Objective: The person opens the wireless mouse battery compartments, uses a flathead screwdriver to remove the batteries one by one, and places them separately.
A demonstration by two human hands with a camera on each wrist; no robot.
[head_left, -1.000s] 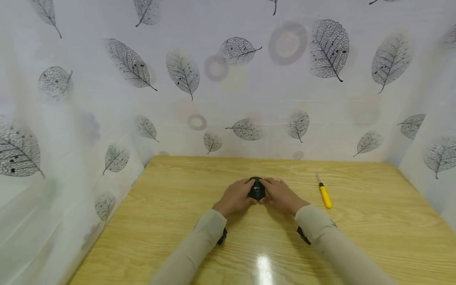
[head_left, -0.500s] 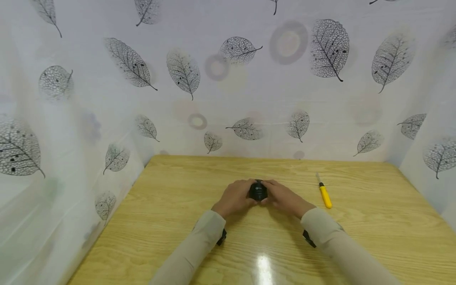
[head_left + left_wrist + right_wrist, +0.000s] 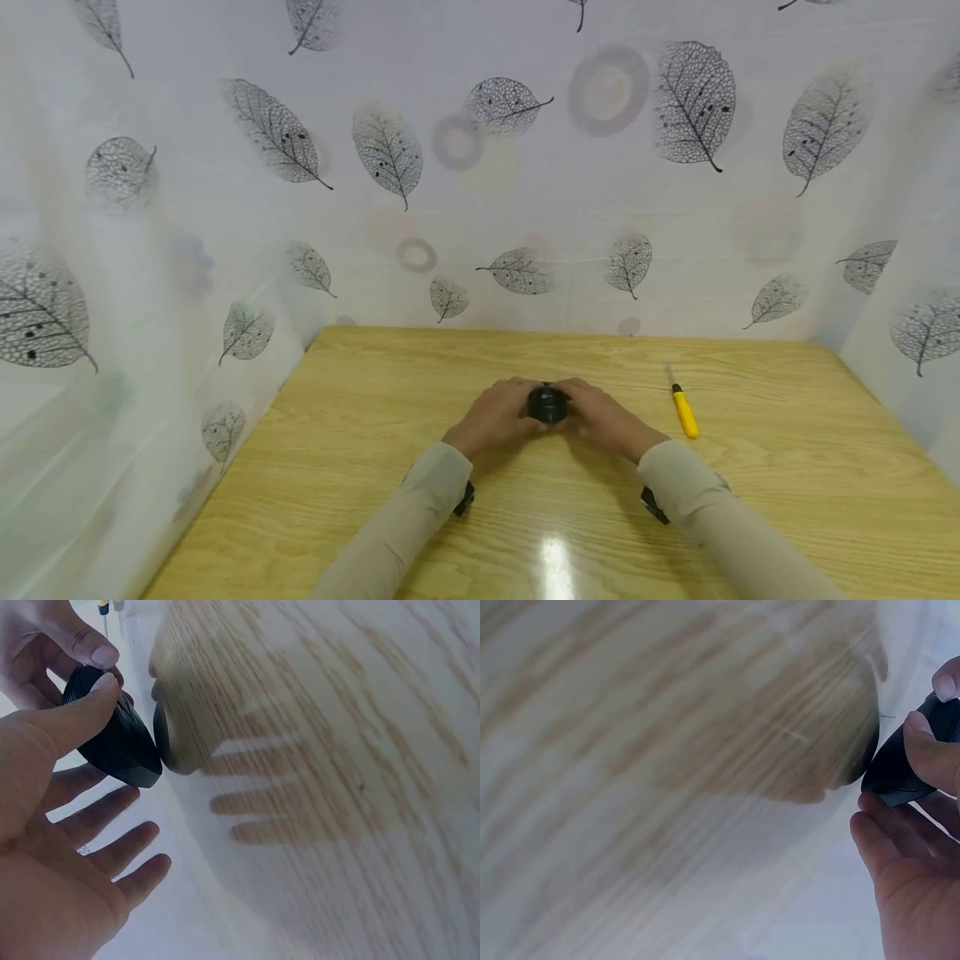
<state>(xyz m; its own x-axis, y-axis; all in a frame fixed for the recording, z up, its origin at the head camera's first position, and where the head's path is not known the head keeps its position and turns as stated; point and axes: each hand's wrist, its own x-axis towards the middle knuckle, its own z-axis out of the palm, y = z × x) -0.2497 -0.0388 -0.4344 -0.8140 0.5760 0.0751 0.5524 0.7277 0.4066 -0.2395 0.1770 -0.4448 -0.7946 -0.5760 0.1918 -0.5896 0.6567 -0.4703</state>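
Your left hand [image 3: 493, 414] and your right hand [image 3: 603, 417] meet over the middle of the wooden table [image 3: 360, 467], and between them you hold a small black rounded object [image 3: 547, 403]. It sits just above the tabletop, about midway between the near and far edges. From the left wrist view, your left thumb presses on the top of the black object [image 3: 116, 742] while your other left fingers [image 3: 112, 847] are spread out straight beneath it, not wrapped round it; a fingertip of your right hand [image 3: 45, 645] rests on the object's far end. One edge of the object lies close to the table, though you cannot tell whether it touches. From the right wrist view, your right hand [image 3: 915, 847] pinches the ribbed black object [image 3: 907, 761] with the thumb on its upper side and the fingers below. To the right of your hands, apart from them, a yellow-handled tool [image 3: 683, 410] with a thin metal tip lies on the table, pointing toward the far edge. A white curtain with grey leaf prints [image 3: 390, 154] hangs round the left, far and right sides of the table. Both your arms are in beige sleeves [image 3: 420, 508].
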